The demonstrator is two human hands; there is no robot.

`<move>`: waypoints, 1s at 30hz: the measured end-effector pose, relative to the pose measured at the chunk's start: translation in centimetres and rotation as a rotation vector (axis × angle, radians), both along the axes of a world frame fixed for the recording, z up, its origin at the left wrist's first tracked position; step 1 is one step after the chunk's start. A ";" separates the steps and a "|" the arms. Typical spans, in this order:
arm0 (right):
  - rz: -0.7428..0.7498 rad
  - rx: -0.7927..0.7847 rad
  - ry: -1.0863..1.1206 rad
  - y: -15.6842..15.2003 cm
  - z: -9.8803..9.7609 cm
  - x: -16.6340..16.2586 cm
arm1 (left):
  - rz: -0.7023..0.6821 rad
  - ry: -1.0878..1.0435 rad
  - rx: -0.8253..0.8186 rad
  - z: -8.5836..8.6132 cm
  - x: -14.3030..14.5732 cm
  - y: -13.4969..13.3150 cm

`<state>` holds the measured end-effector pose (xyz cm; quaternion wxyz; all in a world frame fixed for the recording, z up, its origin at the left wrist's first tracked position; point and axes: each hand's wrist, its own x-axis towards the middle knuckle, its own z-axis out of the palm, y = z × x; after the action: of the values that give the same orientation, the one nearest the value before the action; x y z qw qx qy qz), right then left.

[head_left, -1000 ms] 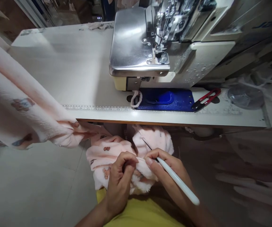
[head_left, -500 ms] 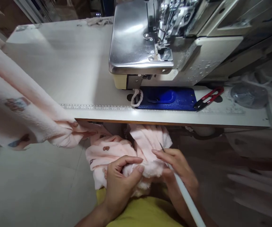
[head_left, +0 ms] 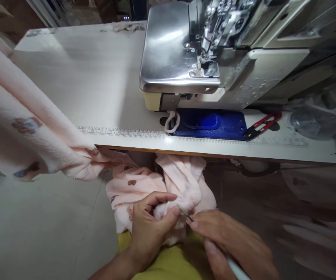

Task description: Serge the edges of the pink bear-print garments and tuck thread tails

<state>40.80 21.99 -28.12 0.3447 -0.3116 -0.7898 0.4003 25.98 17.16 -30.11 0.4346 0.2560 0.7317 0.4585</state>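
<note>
Pale pink fleecy fabric (head_left: 182,175) with small brown bear prints lies bunched on my lap, partly under the table edge. My left hand (head_left: 152,221) pinches a fluffy white-pink rolled edge of the fabric between thumb and fingers. In my right hand (head_left: 229,237) is a slim white-handled pointed tool (head_left: 186,214), like an awl. Its thin dark metal tip is at the fluffy edge, right by my left thumb. Whether the tip enters the cloth, I cannot tell. The handle runs back under my right palm, mostly hidden.
Ahead stands an overlock sewing machine (head_left: 176,50) on a white table (head_left: 98,77) with a printed ruler (head_left: 121,132). Near the front edge lie a blue plate (head_left: 211,124), red thread snips (head_left: 264,125) and a fabric loop (head_left: 172,122). More pink fabric (head_left: 30,116) drapes at left.
My right hand has moved down and turned, bringing the tool's tip left to the edge by my left thumb. My left hand keeps its pinch. The view has shifted slightly.
</note>
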 end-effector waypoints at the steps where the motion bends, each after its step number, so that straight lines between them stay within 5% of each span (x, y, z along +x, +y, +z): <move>1: -0.013 0.002 -0.002 0.0 0.0 -0.1 | -0.004 0.004 0.001 0.0 0.0 0.0; 8: -0.165 0.013 0.047 -0.7 0.1 -1.1 | -0.018 -0.012 0.001 0.2 0.0 0.1; 30: -0.069 0.012 -0.024 -0.4 0.1 -0.8 | -0.005 -0.066 -0.024 0.4 0.0 0.4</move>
<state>40.05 21.54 -28.01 0.3507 -0.3413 -0.7850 0.3798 26.00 17.60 -29.66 0.4628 0.2372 0.7216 0.4569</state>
